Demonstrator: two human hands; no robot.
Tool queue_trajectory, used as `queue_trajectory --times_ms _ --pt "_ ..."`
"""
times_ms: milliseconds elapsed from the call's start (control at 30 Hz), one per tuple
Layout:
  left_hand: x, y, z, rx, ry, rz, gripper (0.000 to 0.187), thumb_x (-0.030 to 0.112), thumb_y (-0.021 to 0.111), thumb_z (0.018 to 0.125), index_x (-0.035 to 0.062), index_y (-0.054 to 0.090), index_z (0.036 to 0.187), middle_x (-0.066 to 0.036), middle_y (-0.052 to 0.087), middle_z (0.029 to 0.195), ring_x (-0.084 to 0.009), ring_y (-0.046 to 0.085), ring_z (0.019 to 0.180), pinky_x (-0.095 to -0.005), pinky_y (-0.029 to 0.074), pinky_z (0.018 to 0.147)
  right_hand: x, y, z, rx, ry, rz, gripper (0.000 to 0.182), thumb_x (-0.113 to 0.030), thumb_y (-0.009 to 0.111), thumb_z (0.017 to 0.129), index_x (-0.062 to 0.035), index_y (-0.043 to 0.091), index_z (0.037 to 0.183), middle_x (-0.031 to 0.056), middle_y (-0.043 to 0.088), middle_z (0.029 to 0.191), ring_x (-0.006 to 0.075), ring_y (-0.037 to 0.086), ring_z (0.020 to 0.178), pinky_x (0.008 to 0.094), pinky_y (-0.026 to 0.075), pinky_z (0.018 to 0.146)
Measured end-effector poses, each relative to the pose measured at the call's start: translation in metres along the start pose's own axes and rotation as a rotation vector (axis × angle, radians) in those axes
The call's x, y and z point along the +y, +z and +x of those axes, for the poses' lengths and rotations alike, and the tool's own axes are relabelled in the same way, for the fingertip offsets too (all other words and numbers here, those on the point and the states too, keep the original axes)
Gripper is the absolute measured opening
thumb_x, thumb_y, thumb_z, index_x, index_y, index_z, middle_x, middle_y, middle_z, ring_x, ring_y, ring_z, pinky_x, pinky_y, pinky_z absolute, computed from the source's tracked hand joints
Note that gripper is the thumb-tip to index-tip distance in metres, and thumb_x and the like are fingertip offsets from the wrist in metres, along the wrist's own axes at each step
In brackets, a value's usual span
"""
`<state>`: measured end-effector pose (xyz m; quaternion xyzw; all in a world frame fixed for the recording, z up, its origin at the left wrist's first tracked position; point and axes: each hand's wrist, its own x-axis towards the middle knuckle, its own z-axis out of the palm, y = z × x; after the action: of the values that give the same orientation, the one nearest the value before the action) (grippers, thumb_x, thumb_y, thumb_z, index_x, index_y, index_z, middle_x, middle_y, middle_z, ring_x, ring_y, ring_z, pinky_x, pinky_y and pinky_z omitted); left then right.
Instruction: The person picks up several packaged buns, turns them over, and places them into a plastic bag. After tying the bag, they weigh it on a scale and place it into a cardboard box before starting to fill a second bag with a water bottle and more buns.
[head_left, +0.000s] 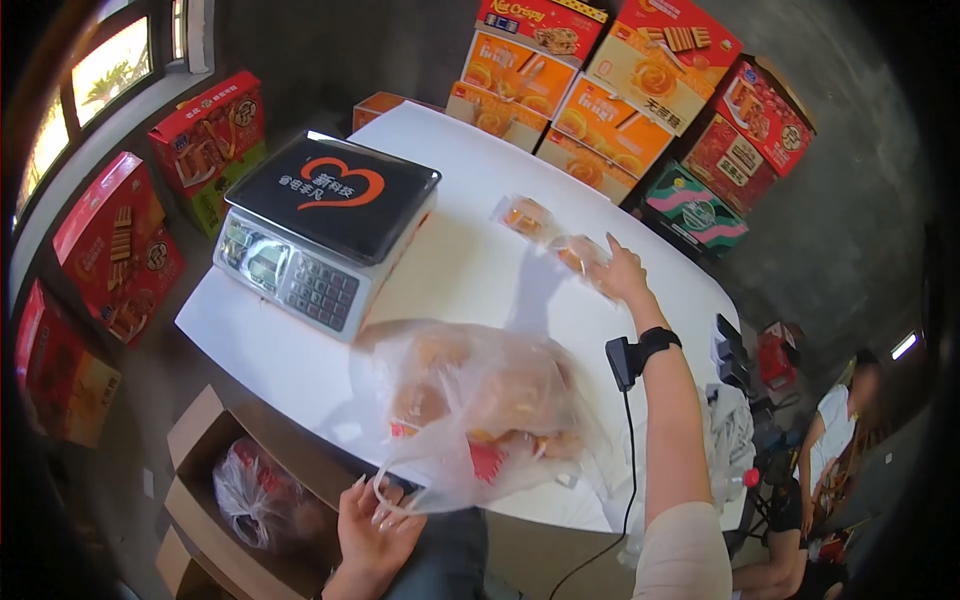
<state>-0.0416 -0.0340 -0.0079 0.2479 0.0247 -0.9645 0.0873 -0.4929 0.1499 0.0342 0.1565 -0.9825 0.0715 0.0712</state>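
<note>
My left hand [378,532] is closed around a handle loop of a translucent plastic bag [455,385] near the table's front edge. Several wrapped buns show through the bag, some with red on the wrapping. Stretched across the table, my right hand [626,277] has its fingers and thumb on a clear-wrapped bun [577,254]; its grip is partly hidden. Just left of that lies another wrapped bun [525,215], flat on the white table [470,160]. A black device with a cable [632,358] is strapped to my right wrist.
A digital scale [330,220] stands at the table's left. Orange and red snack boxes [600,90] are stacked behind it. An open carton [205,435] holding a bagged item sits below left. A seated person [825,450], a bottle with a red cap [748,478] and white bags are at right.
</note>
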Motion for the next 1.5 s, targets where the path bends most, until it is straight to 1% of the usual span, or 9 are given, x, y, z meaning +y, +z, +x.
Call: queue_trajectory --times_ms 100,133,233,567,767,833,933,1167,1500 --pt "0.011 -0.008 0.002 -0.050 -0.044 0.024 0.028 0.030 0.040 0.085 0.0068 0.055 0.078 0.003 0.037 0.054 -0.0086 0.034 0.047 -0.0245 0.032 0.050 -0.011 0.024 0.020 -0.044 0.103 -0.085 0.087 -0.049 0.065 0.067 -0.0168 0.023 0.137 0.0235 0.033 0.132 0.0359 0.025 0.126 0.0537 0.021 0.099" --pt "0.014 -0.009 0.003 -0.257 -0.129 -0.067 0.025 0.030 0.041 0.089 0.0108 0.055 0.098 0.005 0.037 0.058 -0.0071 0.036 0.049 -0.0226 0.032 0.053 -0.012 0.033 0.025 -0.053 0.127 -0.118 0.090 -0.050 0.064 0.068 -0.0192 0.019 0.139 0.0229 0.024 0.138 0.0369 0.013 0.131 0.0561 0.012 0.102" --pt "0.013 0.004 -0.001 -0.078 -0.095 -0.024 0.023 0.028 0.043 0.088 0.0086 0.051 0.081 0.007 0.033 0.054 -0.0051 0.033 0.048 -0.0214 0.032 0.051 -0.003 0.064 0.040 -0.018 0.080 -0.221 0.087 -0.055 0.061 0.068 -0.0259 0.019 0.138 0.0207 0.023 0.140 0.0343 0.011 0.132 0.0544 0.007 0.104" --pt "-0.001 0.001 0.006 -0.135 -0.094 0.095 0.029 0.033 0.042 0.088 0.0082 0.046 0.072 0.007 0.034 0.053 -0.0062 0.033 0.047 -0.0209 0.032 0.050 0.003 0.102 0.013 0.132 -0.139 -0.264 0.067 -0.035 0.065 0.073 -0.0257 0.034 0.132 0.0148 0.051 0.115 0.0345 0.040 0.110 0.0510 0.018 0.101" --pt "-0.015 0.005 0.004 -0.183 -0.036 0.077 0.031 0.027 0.035 0.086 0.0060 0.056 0.079 0.001 0.039 0.056 -0.0116 0.037 0.054 -0.0256 0.033 0.059 -0.020 0.025 -0.064 0.144 -0.118 0.368 0.060 -0.033 0.057 0.079 -0.0136 0.036 0.132 0.0145 0.051 0.114 0.0307 0.043 0.107 0.0461 0.024 0.100" --pt "-0.020 0.003 0.003 -0.207 -0.031 0.073 0.029 0.027 0.037 0.086 0.0066 0.056 0.078 0.002 0.039 0.056 -0.0113 0.038 0.054 -0.0260 0.034 0.059 -0.034 -0.017 -0.105 -0.006 0.023 1.410 0.055 -0.031 0.052 0.083 -0.0100 0.035 0.132 0.0127 0.048 0.120 0.0298 0.040 0.114 0.0466 0.026 0.099" --pt "-0.027 -0.005 0.006 -0.245 -0.086 0.074 0.027 0.029 0.040 0.084 0.0061 0.053 0.078 0.000 0.038 0.057 -0.0139 0.039 0.057 -0.0286 0.035 0.063 -0.034 -0.057 -0.171 -0.302 0.094 2.135 0.056 -0.037 0.043 0.086 -0.0110 0.031 0.134 0.0131 0.036 0.133 0.0307 0.035 0.121 0.0523 0.020 0.101" --pt "-0.052 -0.008 0.005 -0.212 -0.043 0.188 0.023 0.027 0.044 0.082 0.0065 0.054 0.078 -0.001 0.041 0.059 -0.0150 0.042 0.059 -0.0300 0.037 0.063 -0.057 -0.076 -0.285 -0.529 -0.411 2.635 0.058 -0.042 0.035 0.087 -0.0082 0.029 0.133 0.0124 0.030 0.138 0.0306 0.025 0.128 0.0508 0.014 0.104" --pt "-0.075 -0.002 -0.004 -0.239 0.007 0.276 0.024 0.030 0.046 0.083 0.0069 0.051 0.077 0.002 0.036 0.058 -0.0090 0.031 0.049 -0.0245 0.028 0.053 -0.092 -0.085 -0.358 -0.218 -0.404 2.428 0.070 -0.053 0.043 0.082 -0.0154 0.023 0.137 0.0084 0.024 0.141 0.0326 0.021 0.129 0.0556 0.014 0.103"
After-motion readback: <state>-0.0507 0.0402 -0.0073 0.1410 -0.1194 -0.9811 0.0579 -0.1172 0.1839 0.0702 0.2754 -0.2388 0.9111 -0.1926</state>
